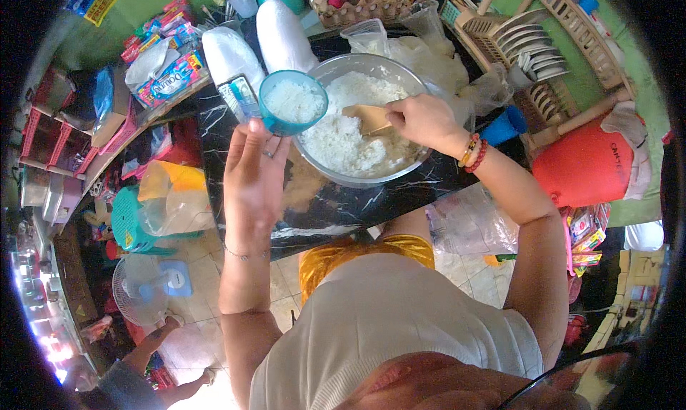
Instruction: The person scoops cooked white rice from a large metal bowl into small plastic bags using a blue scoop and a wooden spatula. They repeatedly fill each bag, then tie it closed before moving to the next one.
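My left hand (256, 168) grips a teal plastic cup (276, 121) by its handle side, raised at the near left of a large metal basin (370, 182). White cooked rice (295, 100) fills the cup almost to its rim. In the basin lies more rice (343, 142), heaped in places. With its fingers closed on the handle end, my right hand (426, 119) holds a wooden rice paddle (370, 119) whose blade meets the rice. Behind the cup stand two white, rounded, plastic-wrapped bundles (284, 37), (230, 53); what they contain is hidden.
The basin rests on a black marble-patterned table (321, 217). Clear plastic bags (423, 61) and an egg tray (364, 16) are behind it. To the right are a blue cup (504, 126), a dish rack with plates (528, 45) and a red container (584, 163). Another person's legs (155, 351) show lower left.
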A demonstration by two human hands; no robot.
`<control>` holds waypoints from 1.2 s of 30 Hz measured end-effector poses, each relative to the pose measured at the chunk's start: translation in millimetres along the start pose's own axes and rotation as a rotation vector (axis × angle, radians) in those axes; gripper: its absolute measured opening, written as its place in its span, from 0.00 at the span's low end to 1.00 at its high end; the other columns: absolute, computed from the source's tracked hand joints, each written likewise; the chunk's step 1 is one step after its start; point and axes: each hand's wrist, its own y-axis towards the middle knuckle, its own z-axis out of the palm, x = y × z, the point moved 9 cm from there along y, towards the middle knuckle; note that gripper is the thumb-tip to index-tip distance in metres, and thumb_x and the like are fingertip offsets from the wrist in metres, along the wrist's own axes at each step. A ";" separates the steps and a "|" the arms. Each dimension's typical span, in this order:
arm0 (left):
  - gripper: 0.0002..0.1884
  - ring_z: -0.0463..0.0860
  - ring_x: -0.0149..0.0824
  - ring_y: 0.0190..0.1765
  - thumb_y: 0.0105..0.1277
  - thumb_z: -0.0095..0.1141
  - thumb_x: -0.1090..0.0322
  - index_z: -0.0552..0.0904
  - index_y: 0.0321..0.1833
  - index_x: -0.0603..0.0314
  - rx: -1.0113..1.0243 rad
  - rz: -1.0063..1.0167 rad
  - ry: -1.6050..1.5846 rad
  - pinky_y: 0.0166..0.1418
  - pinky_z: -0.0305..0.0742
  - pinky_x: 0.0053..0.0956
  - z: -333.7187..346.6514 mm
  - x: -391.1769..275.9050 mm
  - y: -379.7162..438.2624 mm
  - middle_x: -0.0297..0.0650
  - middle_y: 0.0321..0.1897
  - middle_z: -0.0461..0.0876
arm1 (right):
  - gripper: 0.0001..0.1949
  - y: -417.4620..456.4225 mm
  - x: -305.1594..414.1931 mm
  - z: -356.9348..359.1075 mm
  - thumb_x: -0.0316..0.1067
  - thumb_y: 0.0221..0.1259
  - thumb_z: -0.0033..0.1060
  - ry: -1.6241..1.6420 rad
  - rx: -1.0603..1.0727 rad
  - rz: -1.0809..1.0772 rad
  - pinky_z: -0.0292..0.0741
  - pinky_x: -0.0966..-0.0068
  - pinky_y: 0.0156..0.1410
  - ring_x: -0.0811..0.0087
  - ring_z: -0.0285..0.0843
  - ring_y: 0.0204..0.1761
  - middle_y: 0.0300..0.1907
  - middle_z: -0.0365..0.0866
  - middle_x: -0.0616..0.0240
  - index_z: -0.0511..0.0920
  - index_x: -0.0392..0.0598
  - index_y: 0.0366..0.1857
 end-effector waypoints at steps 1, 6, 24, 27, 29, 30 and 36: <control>0.07 0.74 0.40 0.65 0.77 0.53 0.63 0.75 0.45 0.57 0.020 0.033 0.004 0.79 0.57 0.48 -2.8 -6.1 -4.3 0.40 0.53 0.79 | 0.12 2.3 3.8 2.8 0.45 0.63 0.58 0.028 0.017 0.011 0.81 0.56 0.42 0.51 0.86 0.34 0.33 0.87 0.56 0.88 0.58 0.41; 0.11 0.71 0.46 0.69 0.77 0.53 0.60 0.74 0.52 0.58 -0.029 0.079 -0.012 0.80 0.57 0.50 -31.8 -22.1 -16.1 0.45 0.60 0.75 | 0.12 20.9 28.1 35.4 0.45 0.63 0.58 0.160 0.056 -0.076 0.80 0.56 0.43 0.50 0.85 0.36 0.33 0.87 0.56 0.88 0.57 0.42; 0.06 0.76 0.35 0.60 0.78 0.52 0.62 0.75 0.47 0.55 0.002 0.075 0.111 0.74 0.63 0.40 -23.1 -8.3 -6.5 0.34 0.50 0.80 | 0.15 -18.5 -2.0 -38.3 0.40 0.69 0.63 0.465 -0.145 0.118 0.78 0.76 0.44 0.78 0.85 0.37 0.39 0.90 0.56 0.84 0.43 0.53; 0.08 0.76 0.32 0.53 0.78 0.53 0.60 0.75 0.45 0.56 0.005 -0.064 0.063 0.68 0.66 0.36 -5.0 21.3 6.2 0.32 0.45 0.79 | 0.14 -33.5 -6.3 -65.3 0.36 0.69 0.63 0.534 -0.382 0.135 0.79 0.76 0.44 0.78 0.85 0.37 0.40 0.90 0.56 0.84 0.43 0.54; 0.09 0.75 0.30 0.48 0.77 0.55 0.60 0.76 0.43 0.56 -0.007 -0.156 -0.072 0.61 0.70 0.32 7.2 43.2 12.4 0.32 0.40 0.77 | 0.14 -44.4 7.1 -73.7 0.29 0.67 0.62 0.435 -0.494 0.060 0.80 0.74 0.43 0.67 0.87 0.35 0.39 0.88 0.53 0.84 0.47 0.55; 0.10 0.75 0.32 0.50 0.76 0.56 0.56 0.75 0.42 0.54 -0.017 -0.246 -0.077 0.64 0.68 0.36 20.2 51.9 13.7 0.33 0.41 0.77 | 0.16 -53.7 15.4 -75.7 0.26 0.65 0.61 0.371 -0.567 -0.023 0.80 0.72 0.43 0.63 0.86 0.35 0.38 0.87 0.53 0.83 0.48 0.56; 0.10 0.76 0.36 0.50 0.75 0.56 0.56 0.75 0.40 0.52 -0.058 -0.363 -0.172 0.67 0.67 0.38 46.7 69.7 20.0 0.33 0.42 0.76 | 0.27 -96.0 25.7 -43.2 0.17 0.58 0.56 0.186 -0.592 -0.127 0.79 0.63 0.44 0.54 0.81 0.37 0.38 0.78 0.56 0.79 0.52 0.63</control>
